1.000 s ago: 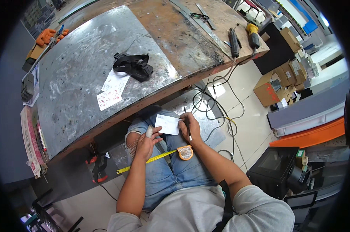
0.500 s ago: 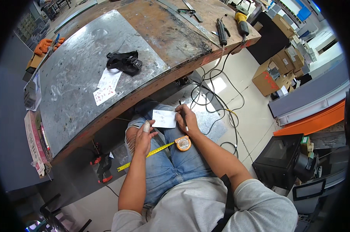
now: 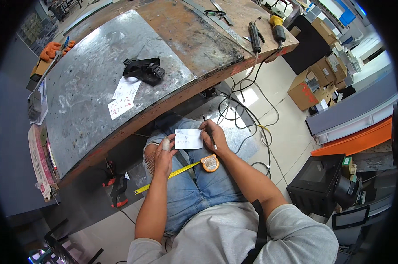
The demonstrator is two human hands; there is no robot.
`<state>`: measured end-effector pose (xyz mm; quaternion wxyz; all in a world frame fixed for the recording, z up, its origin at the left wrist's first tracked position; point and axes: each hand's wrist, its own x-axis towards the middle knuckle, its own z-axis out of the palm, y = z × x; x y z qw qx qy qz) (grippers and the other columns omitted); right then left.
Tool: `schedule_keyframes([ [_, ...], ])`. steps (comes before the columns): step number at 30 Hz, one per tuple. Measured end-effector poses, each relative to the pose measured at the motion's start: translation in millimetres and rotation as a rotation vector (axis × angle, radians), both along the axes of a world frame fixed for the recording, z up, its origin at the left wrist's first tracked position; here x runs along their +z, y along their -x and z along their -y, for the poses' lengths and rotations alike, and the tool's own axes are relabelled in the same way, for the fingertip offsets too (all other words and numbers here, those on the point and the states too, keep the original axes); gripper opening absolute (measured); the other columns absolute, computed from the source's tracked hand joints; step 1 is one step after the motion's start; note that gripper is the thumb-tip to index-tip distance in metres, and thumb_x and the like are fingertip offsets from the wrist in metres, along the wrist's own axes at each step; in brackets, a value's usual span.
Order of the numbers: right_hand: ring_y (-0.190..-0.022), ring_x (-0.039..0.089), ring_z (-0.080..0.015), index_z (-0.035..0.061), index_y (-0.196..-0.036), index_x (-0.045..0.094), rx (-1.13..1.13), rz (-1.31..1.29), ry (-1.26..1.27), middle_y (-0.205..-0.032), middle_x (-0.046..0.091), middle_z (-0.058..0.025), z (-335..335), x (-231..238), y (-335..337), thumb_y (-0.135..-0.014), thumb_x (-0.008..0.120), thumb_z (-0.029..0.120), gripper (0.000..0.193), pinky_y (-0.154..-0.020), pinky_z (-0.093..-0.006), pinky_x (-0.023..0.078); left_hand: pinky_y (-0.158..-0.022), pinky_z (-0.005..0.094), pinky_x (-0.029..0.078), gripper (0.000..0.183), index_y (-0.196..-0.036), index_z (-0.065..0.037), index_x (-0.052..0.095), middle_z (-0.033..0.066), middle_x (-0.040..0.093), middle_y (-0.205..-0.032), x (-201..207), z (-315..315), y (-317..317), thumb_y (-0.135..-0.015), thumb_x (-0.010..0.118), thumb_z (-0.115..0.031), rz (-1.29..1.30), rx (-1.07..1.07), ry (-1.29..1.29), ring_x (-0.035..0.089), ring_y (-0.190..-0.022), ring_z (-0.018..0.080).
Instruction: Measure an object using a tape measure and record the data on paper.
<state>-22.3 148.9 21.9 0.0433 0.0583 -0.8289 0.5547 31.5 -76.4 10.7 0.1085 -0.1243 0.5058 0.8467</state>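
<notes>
Workbench (image 3: 199, 37) beyond; white paper (image 3: 188, 139) between left hand (image 3: 164, 159) and right hand (image 3: 214, 137).

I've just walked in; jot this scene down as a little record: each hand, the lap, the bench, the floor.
Left hand: holds the left edge of a white paper; one digit is wrapped
Right hand: holds a pen, at the paper's right edge
Lap: tape measure, its yellow blade drawn out leftward
Bench: metal sheet bearing a black strap, partly over paper slips; yellow-and-black tool
Floor: dark cables, cardboard boxes
</notes>
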Motion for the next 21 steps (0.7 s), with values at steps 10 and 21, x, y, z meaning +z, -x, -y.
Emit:
schedule_keyframes([
  [10, -0.074, 0.066, -0.0329, 0.0020, -0.092, 0.064, 0.014, 0.010, 0.000, -0.078, 0.066, -0.0172, 1.4, 2.4, 0.1, -0.077, 0.062, 0.003, 0.015, -0.070, -0.0386, 0.052, -0.109, 0.0389, 0.040, 0.067, -0.141, 0.002, 0.052, 0.0141, 0.056, -0.141, 5.8, 1.1, 0.1, -0.106, 0.045, -0.055, 0.030, -0.029, 0.021, 0.053, -0.130, 0.0235],
  [21, -0.074, 0.066, -0.0331, 0.0027, -0.093, 0.063, 0.014, -0.025, -0.011, -0.078, 0.065, -0.0164, 2.2, 3.1, -0.4, -0.077, 0.062, 0.004, 0.016, -0.071, -0.0391, 0.052, -0.112, 0.0406, 0.034, 0.073, -0.147, 0.001, 0.048, 0.0136, 0.051, -0.150, 2.2, 3.0, -0.4, -0.106, 0.041, -0.059, 0.059, -0.049, 0.014, 0.047, -0.137, 0.0241],
])
